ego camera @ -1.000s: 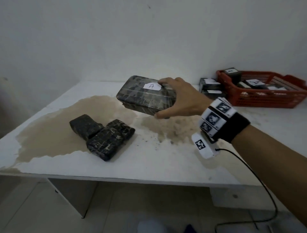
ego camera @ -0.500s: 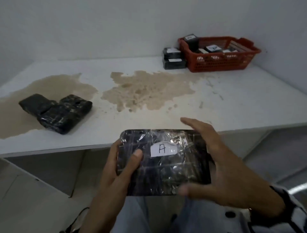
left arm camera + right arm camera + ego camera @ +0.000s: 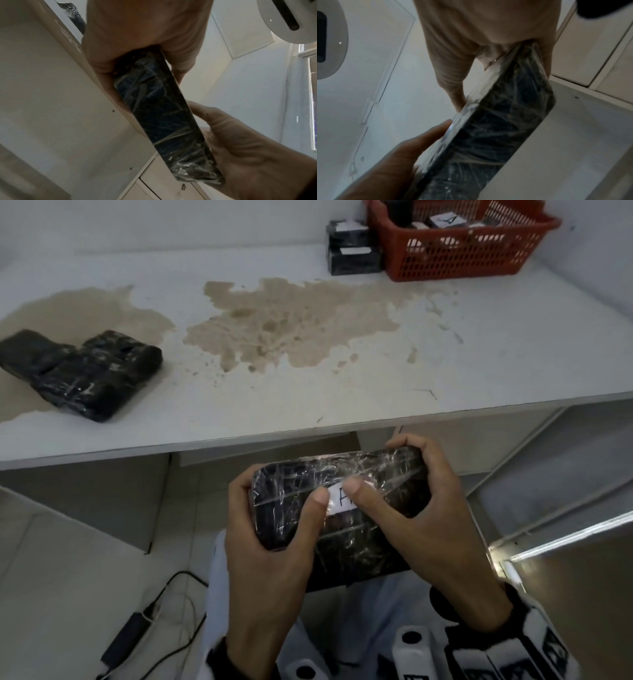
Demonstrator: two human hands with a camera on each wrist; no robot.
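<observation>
- A black package [image 3: 346, 539] wrapped in crinkled clear film is held in the air by both hands. It sits below the front edge of the table [image 3: 342, 405] and over the person's light trousers, with its broad face turned up.
- The left hand [image 3: 274, 559] grasps the package's left end. Its thumb presses on the top face just beside the white label [image 3: 337, 503], and its other fingers are tucked out of sight underneath.
- The right hand [image 3: 455, 553] grasps the right end, with fingers curled over the far corner. Its thumb lies across the top with the tip on the label, covering part of the handwritten mark.
- In both wrist views the package shows edge-on, a thick dark slab clamped between the two palms.
- On the table, far left, two dark wrapped bundles [image 3: 85, 374] lie touching each other on a brown stain [image 3: 85, 309].
- A second, wider stain [image 3: 291, 326] spreads across the middle of the table, well apart from the hands.
- At the table's far right corner stands a red basket [image 3: 459, 265] with small labelled boxes in it, and a stack of black boxes [image 3: 352, 251] sits just beside it on the left.
- On the floor — down to the left of the person's legs — lies a dark adapter [image 3: 128, 635] with its cable.
</observation>
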